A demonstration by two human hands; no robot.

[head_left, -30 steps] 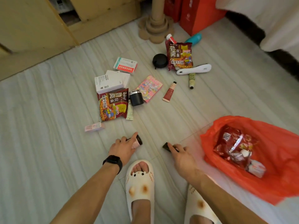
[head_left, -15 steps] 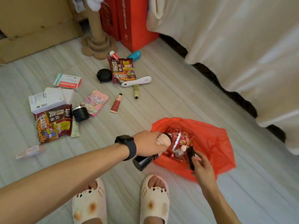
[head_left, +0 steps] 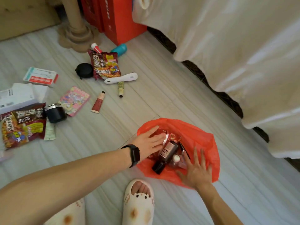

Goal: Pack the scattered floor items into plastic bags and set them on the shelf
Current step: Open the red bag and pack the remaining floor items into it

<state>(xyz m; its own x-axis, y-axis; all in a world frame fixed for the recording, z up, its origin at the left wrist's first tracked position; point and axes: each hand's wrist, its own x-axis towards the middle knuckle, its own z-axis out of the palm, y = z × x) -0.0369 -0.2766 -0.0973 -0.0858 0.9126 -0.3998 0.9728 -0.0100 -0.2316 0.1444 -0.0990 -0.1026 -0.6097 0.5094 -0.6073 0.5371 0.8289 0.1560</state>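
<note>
Scattered at the far left lie a dark red instant-noodle packet (head_left: 22, 125), a white cardboard box (head_left: 16, 96) and a white-and-red medicine carton (head_left: 40, 77). A black round jar (head_left: 56, 112) stands just beside the packet, touching a pink patterned flat pack (head_left: 74, 100). Further right are a small red squeeze tube (head_left: 98, 103), a black round zip case (head_left: 84, 70), a second dark red noodle packet (head_left: 105, 65) and a white plastic handle (head_left: 121, 78) lying across a slim green tube (head_left: 120, 89). The orange-red plastic bag (head_left: 199, 132) lies open on the floor to the right, near the person's feet. In it a dark brown glass bottle (head_left: 167, 153) lies tilted among shiny wrappers.

The pale grey striped floor tiles (head_left: 162, 95) run to a beige turned post (head_left: 76, 30), red cardboard boxes (head_left: 116, 18) and a cream draped cloth (head_left: 227, 46).

The left hand (head_left: 149, 142), with a black wristwatch (head_left: 134, 154), lies flat with fingers straight at the bag's left rim, over a red wrapper, holding nothing. The right hand (head_left: 197, 171) is spread wide, palm down, over the bag's near right edge, empty. Whether it touches the plastic cannot be told.
</note>
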